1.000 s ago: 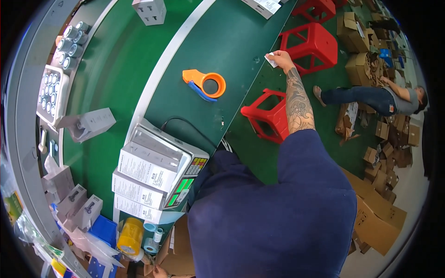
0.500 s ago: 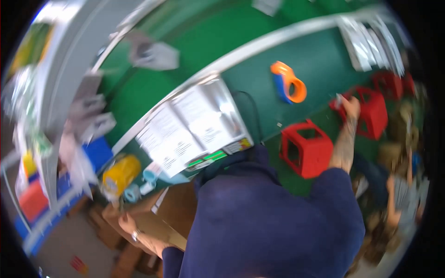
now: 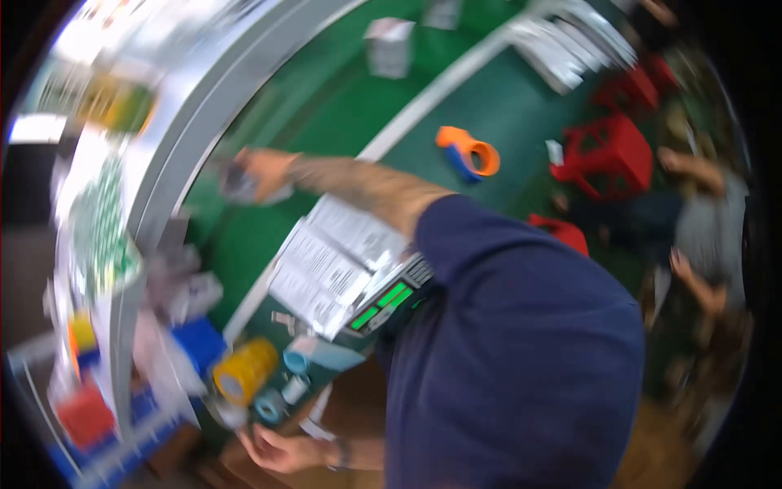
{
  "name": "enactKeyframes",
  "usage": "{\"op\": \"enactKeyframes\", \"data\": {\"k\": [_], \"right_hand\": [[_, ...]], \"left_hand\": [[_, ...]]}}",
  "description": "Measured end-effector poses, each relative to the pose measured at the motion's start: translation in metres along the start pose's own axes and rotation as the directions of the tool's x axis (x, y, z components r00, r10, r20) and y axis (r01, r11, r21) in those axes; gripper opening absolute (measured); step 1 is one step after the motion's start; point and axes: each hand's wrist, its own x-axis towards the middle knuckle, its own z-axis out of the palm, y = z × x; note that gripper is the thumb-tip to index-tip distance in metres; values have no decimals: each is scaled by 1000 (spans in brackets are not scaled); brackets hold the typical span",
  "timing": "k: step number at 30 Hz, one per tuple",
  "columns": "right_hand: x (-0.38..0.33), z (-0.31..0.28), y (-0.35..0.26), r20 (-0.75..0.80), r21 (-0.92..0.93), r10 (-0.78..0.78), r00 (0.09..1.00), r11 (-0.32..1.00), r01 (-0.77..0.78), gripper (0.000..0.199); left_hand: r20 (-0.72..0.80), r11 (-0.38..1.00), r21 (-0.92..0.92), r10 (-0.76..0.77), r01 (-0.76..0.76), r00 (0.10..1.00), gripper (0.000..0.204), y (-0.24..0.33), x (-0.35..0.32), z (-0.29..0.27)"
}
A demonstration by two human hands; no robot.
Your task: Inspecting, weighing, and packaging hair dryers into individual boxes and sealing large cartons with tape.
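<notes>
The picture is blurred by motion. My right hand [image 3: 259, 171], on a tattooed forearm, reaches across to the left over the green table [image 3: 326, 122] and closes around a small grey box [image 3: 236, 186]. The arm passes above a weighing scale [image 3: 383, 297] with a green lit display and printed sheets [image 3: 330, 261] lying on it. My left hand [image 3: 281, 450] is low at the frame's bottom edge, over brown cardboard, just below a yellow tape roll [image 3: 244, 371] and small blue tape rolls [image 3: 281, 399]. Its fingers are curled; whether it holds anything is unclear.
An orange tape dispenser [image 3: 466, 151] lies on the table's near strip. Red plastic stools [image 3: 607, 155] stand to the right, with another person [image 3: 700, 220] beyond them. A white box [image 3: 389, 45] sits farther back. Blue bins [image 3: 191, 342] and a grey rail [image 3: 187, 155] are at left.
My view swung left. My right arm left the table's right edge by the stools and crossed over the scale to the left, where its hand now grips a small grey box.
</notes>
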Motion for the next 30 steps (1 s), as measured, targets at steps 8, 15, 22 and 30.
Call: {"op": "enactKeyframes", "data": {"k": [8, 15, 22, 30], "right_hand": [[-86, -76, -174, 74, -425, -575, 814, 721, 548, 62], [-235, -71, -245, 102, 668, -18, 995, 742, -55, 81], [-258, -15, -221, 37, 413, 208, 978, 888, -204, 46], [-255, 0, -243, -173, 713, 131, 976, 701, 33, 13]], "left_hand": [[284, 935, -353, 71, 35, 956, 38, 31, -14, 84], [663, 773, -413, -107, 481, 741, 43, 91, -24, 95], [924, 669, -319, 62, 671, 377, 33, 47, -30, 103], [741, 528, -604, 96, 597, 665, 39, 56, -46, 91]]}}
